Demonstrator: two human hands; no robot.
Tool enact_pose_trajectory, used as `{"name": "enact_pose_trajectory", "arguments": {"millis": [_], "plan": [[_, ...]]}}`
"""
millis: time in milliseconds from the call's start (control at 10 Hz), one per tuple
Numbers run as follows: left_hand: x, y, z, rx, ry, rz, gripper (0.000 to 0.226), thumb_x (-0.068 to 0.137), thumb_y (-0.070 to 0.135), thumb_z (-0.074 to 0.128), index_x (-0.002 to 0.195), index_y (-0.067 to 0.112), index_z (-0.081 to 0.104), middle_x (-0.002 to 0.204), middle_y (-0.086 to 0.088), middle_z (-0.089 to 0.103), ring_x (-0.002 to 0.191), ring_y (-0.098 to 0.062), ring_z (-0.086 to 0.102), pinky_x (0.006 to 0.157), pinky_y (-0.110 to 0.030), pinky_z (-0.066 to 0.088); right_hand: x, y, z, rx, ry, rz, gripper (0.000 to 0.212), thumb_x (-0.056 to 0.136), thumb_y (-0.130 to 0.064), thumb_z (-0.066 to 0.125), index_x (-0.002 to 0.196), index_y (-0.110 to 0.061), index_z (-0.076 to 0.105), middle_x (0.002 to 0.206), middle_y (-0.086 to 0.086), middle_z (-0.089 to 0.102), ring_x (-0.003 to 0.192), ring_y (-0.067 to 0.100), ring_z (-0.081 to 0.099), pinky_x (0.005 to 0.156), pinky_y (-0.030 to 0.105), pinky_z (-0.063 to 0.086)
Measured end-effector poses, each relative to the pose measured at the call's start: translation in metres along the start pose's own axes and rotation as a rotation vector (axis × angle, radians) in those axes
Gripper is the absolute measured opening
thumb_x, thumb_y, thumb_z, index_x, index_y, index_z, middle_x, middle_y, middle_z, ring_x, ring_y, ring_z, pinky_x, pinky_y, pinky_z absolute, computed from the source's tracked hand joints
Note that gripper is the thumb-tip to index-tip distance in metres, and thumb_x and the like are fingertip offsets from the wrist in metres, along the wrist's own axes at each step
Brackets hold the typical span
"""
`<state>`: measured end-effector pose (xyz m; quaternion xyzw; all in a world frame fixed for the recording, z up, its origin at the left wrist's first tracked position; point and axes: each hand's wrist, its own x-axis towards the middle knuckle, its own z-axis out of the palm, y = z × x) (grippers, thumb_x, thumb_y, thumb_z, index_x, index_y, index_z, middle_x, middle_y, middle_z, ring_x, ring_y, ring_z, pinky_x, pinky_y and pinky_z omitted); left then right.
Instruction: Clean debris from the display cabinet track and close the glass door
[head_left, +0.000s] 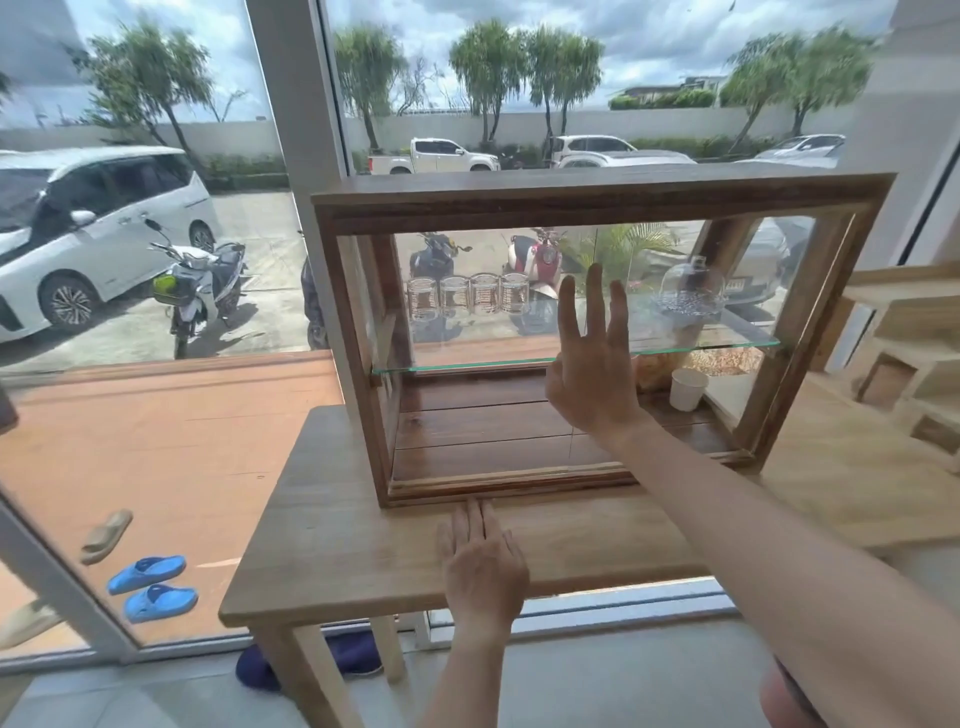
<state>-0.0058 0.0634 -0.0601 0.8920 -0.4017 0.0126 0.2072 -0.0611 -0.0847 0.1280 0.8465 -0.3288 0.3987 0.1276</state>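
Just beyond your left hand (480, 566), which lies flat and open on the table (322, 545) with its fingertips against the cabinet's (597, 202) bottom rail, runs the track (519, 480), a pair of pale grooves along the front edge; whether any grit remains in them is too small to tell. Up and to the right, your right hand (589, 384) is pressed open-palmed, fingers spread, against the glass door (701, 322), gripping nothing. It looks as though you are on the closing step, sliding the pane along. The next move likely calls for steady, even sideways pressure so the pane stays in its groove. Behind your right hand sit four jars (467, 296) on the glass shelf (467, 365), and farther right a paper cup (687, 389).
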Motion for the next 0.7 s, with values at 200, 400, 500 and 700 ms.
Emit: {"name": "enact_pose_trajectory", "arguments": {"millis": [200, 400, 500, 700], "plan": [[0.0, -0.001, 0.001, -0.013, 0.019, 0.014, 0.056, 0.098, 0.032, 0.031, 0.15, 0.01, 0.034, 0.158, -0.01, 0.037, 0.148, -0.027, 0.029, 0.123, -0.049, 0.019, -0.001, -0.021, 0.0, 0.006, -0.063, 0.01, 0.082, 0.08, -0.008, 0.047, 0.155, -0.006, 0.014, 0.163, 0.027, 0.006, 0.149, 0.05, 0.003, 0.124, 0.05, 0.006], [0.001, -0.002, 0.002, -0.03, 0.009, 0.018, 0.058, 0.099, 0.033, 0.026, 0.152, 0.01, 0.029, 0.16, -0.009, 0.031, 0.15, -0.026, 0.023, 0.124, -0.048, 0.015, -0.002, -0.032, 0.001, -0.032, -0.134, 0.008, 0.082, 0.084, -0.012, 0.044, 0.156, -0.008, 0.006, 0.164, 0.025, -0.004, 0.15, 0.048, -0.004, 0.125, 0.052, 0.005], [0.001, -0.004, 0.003, -0.023, 0.009, 0.026, 0.058, 0.099, 0.034, 0.024, 0.153, 0.011, 0.025, 0.161, -0.008, 0.028, 0.151, -0.025, 0.02, 0.125, -0.047, 0.013, -0.003, -0.03, -0.003, -0.005, -0.16, 0.011, 0.08, 0.086, -0.012, 0.045, 0.157, -0.01, 0.007, 0.164, 0.022, -0.002, 0.15, 0.047, -0.001, 0.124, 0.052, 0.01], [0.001, -0.006, 0.002, -0.011, 0.027, 0.042, 0.057, 0.1, 0.035, 0.026, 0.153, 0.013, 0.026, 0.161, -0.007, 0.029, 0.15, -0.024, 0.022, 0.125, -0.046, 0.014, -0.01, -0.007, -0.045, 0.3, -0.057, 0.019, 0.062, 0.086, -0.007, 0.053, 0.146, -0.009, 0.038, 0.158, 0.018, 0.03, 0.145, 0.034, 0.029, 0.12, 0.046, 0.026]]}}
